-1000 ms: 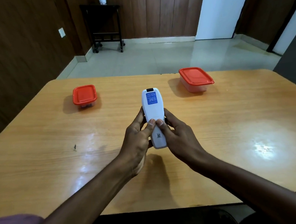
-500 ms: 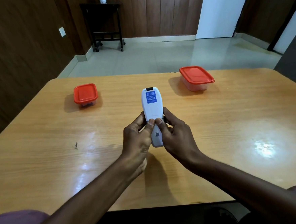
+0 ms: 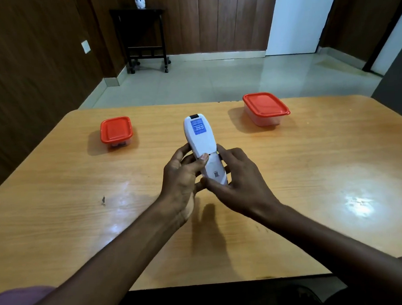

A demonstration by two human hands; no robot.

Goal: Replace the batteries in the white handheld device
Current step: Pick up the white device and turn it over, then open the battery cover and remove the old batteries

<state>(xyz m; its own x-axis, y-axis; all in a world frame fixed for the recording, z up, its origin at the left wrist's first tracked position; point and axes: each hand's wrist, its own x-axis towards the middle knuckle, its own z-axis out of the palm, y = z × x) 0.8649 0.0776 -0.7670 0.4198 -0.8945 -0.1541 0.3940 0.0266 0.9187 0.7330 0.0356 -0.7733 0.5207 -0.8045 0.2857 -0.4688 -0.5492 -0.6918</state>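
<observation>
I hold the white handheld device [image 3: 200, 140] back side up above the middle of the wooden table [image 3: 316, 180]. A blue label sits near its far end. My left hand [image 3: 181, 177] grips its left side, thumb pressed on the back at the seam. My right hand [image 3: 238, 176] is closed around the lower part, where the battery cover [image 3: 215, 169] with a small code sticker has slid toward me, leaving a thin dark gap at the seam. No batteries are visible.
A small clear container with a red lid [image 3: 115, 132] stands at the far left of the table. A larger red-lidded container [image 3: 264, 108] stands at the far right. A dark speck [image 3: 103, 200] marks the tabletop on the left.
The battery cover has shifted toward me and a gap has opened at its seam. My right hand slid down around the lower end; the device tilted slightly left.
</observation>
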